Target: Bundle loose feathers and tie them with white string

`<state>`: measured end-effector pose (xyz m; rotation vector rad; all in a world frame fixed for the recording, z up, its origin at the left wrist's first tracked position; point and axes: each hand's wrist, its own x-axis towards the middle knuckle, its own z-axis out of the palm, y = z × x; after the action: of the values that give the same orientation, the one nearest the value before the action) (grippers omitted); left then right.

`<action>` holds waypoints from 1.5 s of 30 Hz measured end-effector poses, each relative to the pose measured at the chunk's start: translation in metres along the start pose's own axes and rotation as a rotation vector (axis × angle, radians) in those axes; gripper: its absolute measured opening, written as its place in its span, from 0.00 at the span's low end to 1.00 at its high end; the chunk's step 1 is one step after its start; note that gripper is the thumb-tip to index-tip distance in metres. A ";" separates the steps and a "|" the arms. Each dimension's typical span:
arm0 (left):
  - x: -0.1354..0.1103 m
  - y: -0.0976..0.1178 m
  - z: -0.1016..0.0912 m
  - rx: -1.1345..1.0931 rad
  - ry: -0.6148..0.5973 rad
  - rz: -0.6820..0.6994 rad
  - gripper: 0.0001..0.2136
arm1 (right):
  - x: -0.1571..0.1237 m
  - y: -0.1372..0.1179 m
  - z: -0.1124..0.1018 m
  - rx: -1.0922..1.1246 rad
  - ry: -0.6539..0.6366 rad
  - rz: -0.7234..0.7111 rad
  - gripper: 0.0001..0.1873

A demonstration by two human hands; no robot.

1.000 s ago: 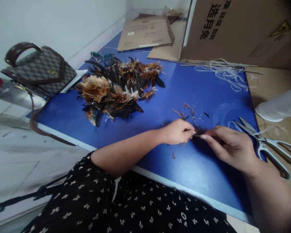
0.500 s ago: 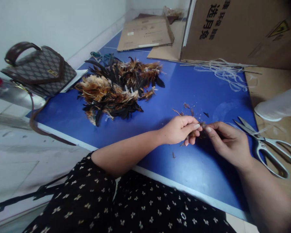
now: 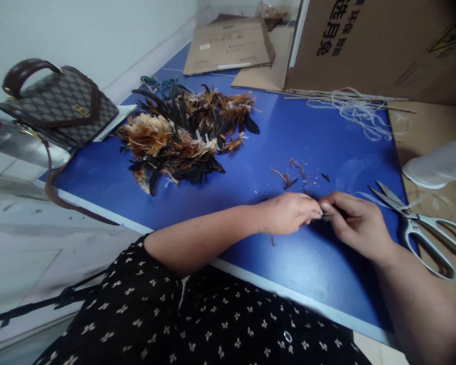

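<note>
My left hand (image 3: 289, 213) is closed with its back turned up, fingertips pinched together over the blue table (image 3: 289, 274). Its fingers mostly hide a small brown bunch of feathers. My right hand (image 3: 359, 223) meets it tip to tip, thumb and forefinger pinching the end of the same bunch. Just beyond the hands lie loose brown feather scraps (image 3: 288, 180) and tiny pale bits. A large heap of black, brown and tan feathers (image 3: 186, 137), tied in bunches, spreads to the left. Scissors (image 3: 412, 215) with silver handles rest, blades parted, beside my right hand.
White string (image 3: 359, 114) and thin sticks (image 3: 304, 95) lie at the back right before a big cardboard box (image 3: 368, 50). Flattened cardboard (image 3: 230, 45) sits at the back. A white roll (image 3: 437, 165) stands right. A handbag (image 3: 61, 109) and a bottle (image 3: 34, 144) are left.
My left hand has rolled over so its back faces up and its fingers cover the feathers. My right fingertips have come against it. The view has shifted slightly.
</note>
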<state>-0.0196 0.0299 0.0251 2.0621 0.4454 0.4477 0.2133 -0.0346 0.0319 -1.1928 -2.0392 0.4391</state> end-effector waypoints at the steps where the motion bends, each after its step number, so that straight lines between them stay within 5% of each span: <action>1: 0.000 0.002 0.000 -0.049 0.077 -0.028 0.11 | 0.000 0.000 0.001 0.011 0.022 0.027 0.11; 6: 0.000 0.005 0.003 -0.168 0.344 -0.168 0.11 | -0.002 -0.010 0.012 -0.003 0.087 0.050 0.10; 12: 0.008 0.000 0.018 -0.581 0.380 -0.303 0.05 | -0.005 -0.017 0.021 -0.027 0.086 0.024 0.12; 18: 0.012 0.021 0.015 -1.011 0.467 -0.454 0.07 | -0.008 -0.019 0.035 -0.110 0.162 0.023 0.09; 27: 0.010 0.033 0.003 -1.236 0.539 -0.543 0.09 | -0.009 -0.023 0.041 -0.131 0.155 0.067 0.12; 38: 0.010 0.024 -0.001 -1.139 0.517 -0.536 0.08 | -0.013 -0.023 0.042 -0.175 0.138 0.048 0.10; 42: 0.010 0.004 0.005 -0.652 0.508 -0.518 0.09 | -0.011 -0.013 0.031 -0.219 -0.005 -0.034 0.09; 45: 0.006 -0.007 0.006 -0.151 0.382 -0.320 0.07 | -0.010 -0.006 0.016 -0.306 -0.082 -0.119 0.10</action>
<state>-0.0123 0.0316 0.0172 1.7201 0.9244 0.6604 0.2008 -0.0448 0.0204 -1.2367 -2.2937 0.1213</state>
